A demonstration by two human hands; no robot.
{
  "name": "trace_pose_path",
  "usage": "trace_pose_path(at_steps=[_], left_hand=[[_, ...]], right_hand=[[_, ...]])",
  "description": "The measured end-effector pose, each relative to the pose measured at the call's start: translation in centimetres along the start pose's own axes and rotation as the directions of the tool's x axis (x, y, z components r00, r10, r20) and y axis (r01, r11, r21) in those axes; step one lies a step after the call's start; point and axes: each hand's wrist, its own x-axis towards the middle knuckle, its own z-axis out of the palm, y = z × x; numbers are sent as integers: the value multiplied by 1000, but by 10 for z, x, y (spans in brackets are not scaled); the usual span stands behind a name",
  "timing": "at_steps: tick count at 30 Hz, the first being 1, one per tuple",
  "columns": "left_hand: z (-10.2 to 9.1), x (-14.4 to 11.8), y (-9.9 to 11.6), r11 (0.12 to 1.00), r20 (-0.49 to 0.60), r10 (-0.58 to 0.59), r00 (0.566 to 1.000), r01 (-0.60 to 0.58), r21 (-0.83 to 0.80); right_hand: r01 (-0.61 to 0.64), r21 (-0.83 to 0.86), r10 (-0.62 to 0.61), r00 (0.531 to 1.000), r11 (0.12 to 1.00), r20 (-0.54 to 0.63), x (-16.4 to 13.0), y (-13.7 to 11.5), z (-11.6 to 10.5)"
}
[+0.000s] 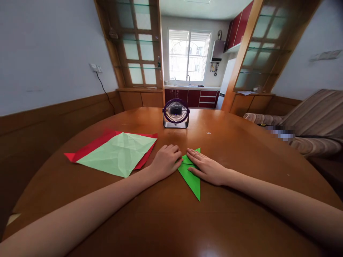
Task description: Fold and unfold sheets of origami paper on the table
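The green fold (192,178) lies flat on the table (227,142), in front of the fan (175,113), its long point aimed back at the person. Both hands press on its upper part: the left hand (166,160) curled loosely at its left edge, the right hand (206,166) flat, fingers spread across the top, neither gripping. A slip on this glossy wood could skew the crease. Pale green and red sheets (118,153) lie just left, apart.
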Motion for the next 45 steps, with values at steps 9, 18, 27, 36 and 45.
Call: trace_pose_path(at_steps=[9, 18, 27, 36, 45], left_hand=[[0, -10, -7, 986, 7, -51, 999, 51, -156], [2, -12, -13, 943, 27, -156, 987, 157, -294], [-6, -23, -18, 974, 38, -123, 992, 128, -186], [-14, -29, -19, 994, 41, 90, 995, -87, -59], [-16, -34, -20, 993, 56, 110, 992, -108, -39]], right_hand=[[2, -12, -1, 993, 1000, 122, -2, 1, -5], [224, 37, -227, 957, 974, 179, -5, -6, -12], [175, 42, -180, 962, 984, 206, -4, -8, -15], [151, 46, -156, 973, 988, 168, -5, -9, -14], [75, 34, -80, 986, 997, 150, -4, -17, -15]])
